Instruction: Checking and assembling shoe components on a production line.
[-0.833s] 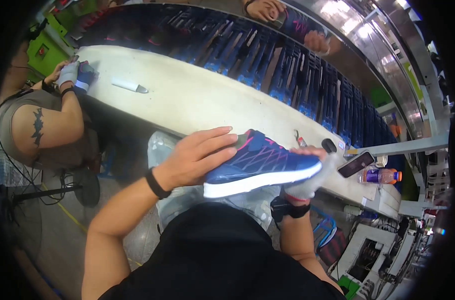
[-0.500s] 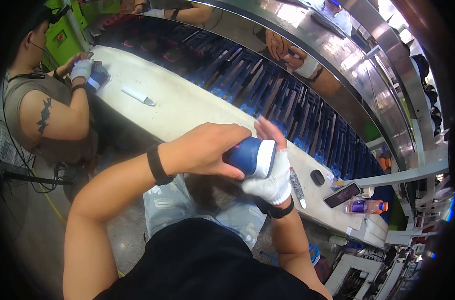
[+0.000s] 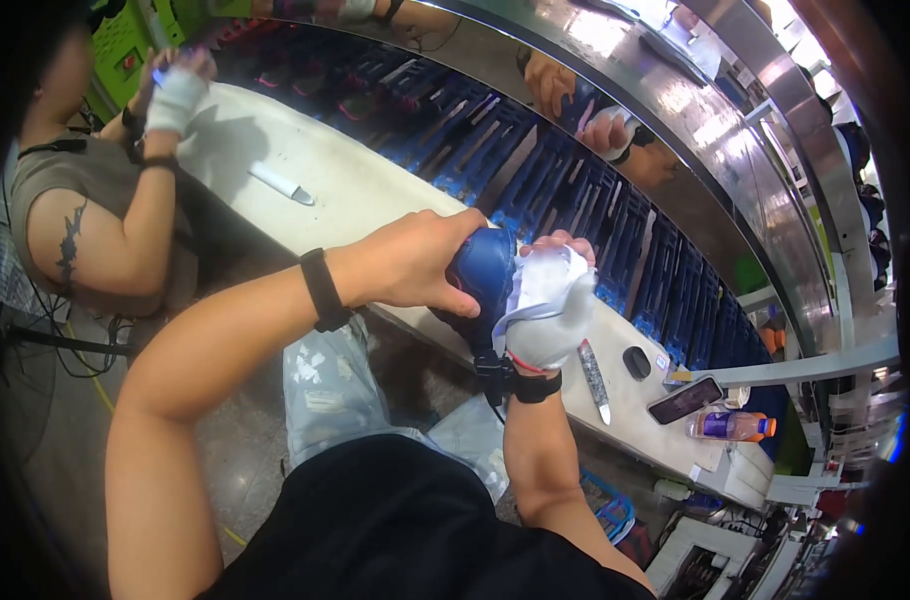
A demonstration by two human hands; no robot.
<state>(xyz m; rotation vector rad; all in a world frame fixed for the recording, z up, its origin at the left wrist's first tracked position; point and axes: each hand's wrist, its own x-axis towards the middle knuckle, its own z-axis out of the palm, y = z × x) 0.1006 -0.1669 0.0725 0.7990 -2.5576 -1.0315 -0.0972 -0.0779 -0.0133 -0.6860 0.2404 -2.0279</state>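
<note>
- Head view: blue shoe is up in both hands, roughly over the near edge of the white table.
- Left hand is bare and wrapped round the shoe, thumb set apart on the near side, fingers going over the far side.
- Right hand has a white glove with bare fingertips, up against the shoe's other side. Fingers look kinda curled, but I can't tell if they're pinching anything. White stuff bunched there too, can't make out what.
- Just beside that hand on the table: patterned pen, then a black oval, phone and bottle.
- White tube lies further left.
- Far left, a co-worker's gloved hand is raised, pretty blurry.
</note>
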